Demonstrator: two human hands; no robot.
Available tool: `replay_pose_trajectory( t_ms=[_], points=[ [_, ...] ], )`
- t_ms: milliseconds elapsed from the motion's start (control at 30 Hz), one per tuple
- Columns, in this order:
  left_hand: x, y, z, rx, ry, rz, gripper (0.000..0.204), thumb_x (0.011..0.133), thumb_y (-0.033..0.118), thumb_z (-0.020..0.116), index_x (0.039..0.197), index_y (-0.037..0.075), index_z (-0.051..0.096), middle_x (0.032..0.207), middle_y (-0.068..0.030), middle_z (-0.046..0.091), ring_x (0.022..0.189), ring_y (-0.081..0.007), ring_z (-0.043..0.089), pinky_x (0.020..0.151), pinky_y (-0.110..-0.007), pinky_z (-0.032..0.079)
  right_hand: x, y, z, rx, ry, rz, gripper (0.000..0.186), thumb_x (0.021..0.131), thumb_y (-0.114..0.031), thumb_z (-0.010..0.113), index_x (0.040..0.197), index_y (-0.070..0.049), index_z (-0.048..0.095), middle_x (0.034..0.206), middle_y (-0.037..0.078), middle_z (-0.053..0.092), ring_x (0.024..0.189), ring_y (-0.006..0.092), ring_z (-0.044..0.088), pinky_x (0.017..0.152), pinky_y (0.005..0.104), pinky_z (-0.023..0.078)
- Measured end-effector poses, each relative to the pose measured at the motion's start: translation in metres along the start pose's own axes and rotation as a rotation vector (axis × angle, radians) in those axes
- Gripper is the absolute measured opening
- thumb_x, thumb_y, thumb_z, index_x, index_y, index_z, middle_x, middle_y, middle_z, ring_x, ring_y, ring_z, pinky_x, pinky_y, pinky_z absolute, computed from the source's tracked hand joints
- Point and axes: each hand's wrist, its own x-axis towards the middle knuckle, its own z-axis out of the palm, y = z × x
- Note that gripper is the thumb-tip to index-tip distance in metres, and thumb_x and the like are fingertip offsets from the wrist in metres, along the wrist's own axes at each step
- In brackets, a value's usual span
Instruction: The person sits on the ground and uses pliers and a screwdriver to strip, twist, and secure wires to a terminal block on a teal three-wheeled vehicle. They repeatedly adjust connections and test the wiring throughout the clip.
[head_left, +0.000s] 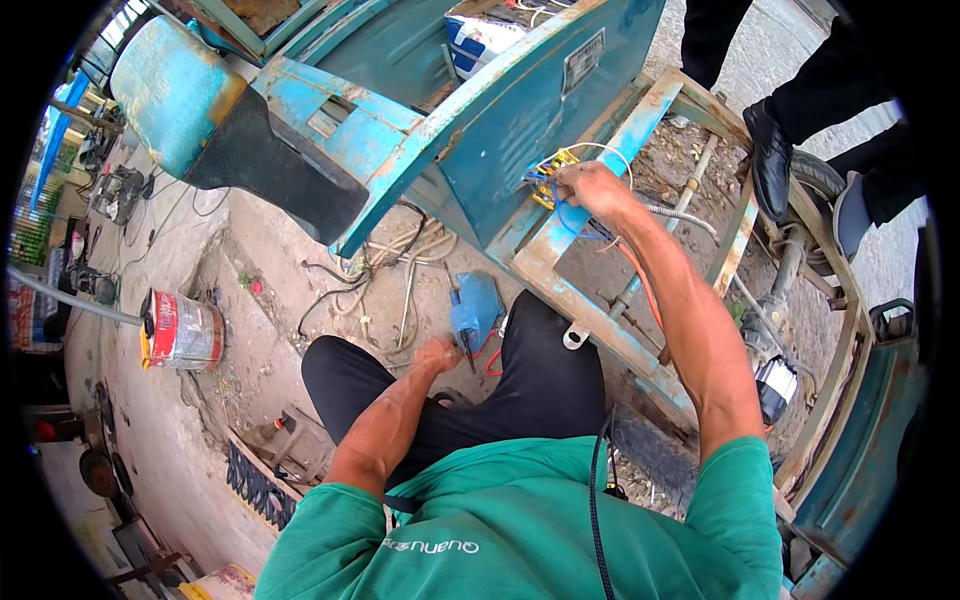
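My right hand [595,190] is reached out to the blue metal body of a vehicle frame. Its fingers are closed at a yellow fitting with blue wires [545,185], where a white cable and blue wires loop around it. Low between my knees is my left hand [437,355], its fingers curled; what they hold, if anything, I cannot make out. Just beyond them lies a blue object with a dark, slim tip [475,308], perhaps a power tool. The rusty blue frame rail [590,310] runs past my right knee.
Tangled cables [405,255] lie on the dirt ahead. At left stands a red and white bucket [185,330]. A worn blue-and-black seat [240,130] juts out at upper left. Another person's black shoe [768,160] rests by the frame at right, near an axle [790,265].
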Motion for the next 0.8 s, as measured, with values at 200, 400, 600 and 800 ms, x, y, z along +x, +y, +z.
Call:
replay_pose_trajectory(
  t_ms=[200,400,600,800],
  points=[
    [0.009,-0.006,0.009,-0.072,0.127,0.093,0.039,0.092,0.041,0.065,0.113,0.011,0.077,0.111,-0.0224,0.075,0.108,-0.0401,0.070,0.093,-0.049,0.054,0.001,-0.025,-0.006,-0.073,-0.176,0.099,0.024,0.091,-0.020,0.063,0.091,0.000,0.075,0.084,0.013,0.072,0.075,0.0201,0.061,0.070,0.0370,0.049],
    [0.006,0.001,0.003,-0.121,0.104,0.152,0.040,0.094,0.042,0.064,0.113,0.009,0.077,0.111,-0.0231,0.074,0.107,-0.0397,0.070,0.092,-0.049,0.054,-0.004,-0.031,0.000,-0.542,0.057,-0.256,0.019,0.084,-0.017,0.064,0.087,0.000,0.071,0.081,0.022,0.072,0.079,0.0324,0.071,0.071,0.0480,0.054],
    [0.005,0.004,0.003,-0.143,0.091,0.165,0.041,0.094,0.041,0.064,0.115,0.008,0.076,0.112,-0.0236,0.074,0.109,-0.0405,0.069,0.093,-0.049,0.053,-0.028,-0.048,0.009,-0.896,0.169,-0.490,0.016,0.081,-0.018,0.067,0.085,-0.002,0.069,0.076,0.025,0.071,0.078,0.0441,0.072,0.071,0.0554,0.056],
    [0.002,0.004,0.000,-0.170,0.097,0.147,0.043,0.093,0.042,0.065,0.117,0.008,0.076,0.114,-0.0232,0.073,0.111,-0.0401,0.069,0.095,-0.048,0.053,-0.042,-0.054,0.024,-0.942,0.066,-0.376,0.020,0.085,-0.018,0.066,0.094,-0.001,0.073,0.080,0.027,0.072,0.081,0.0428,0.073,0.073,0.0533,0.057]
  ],
)
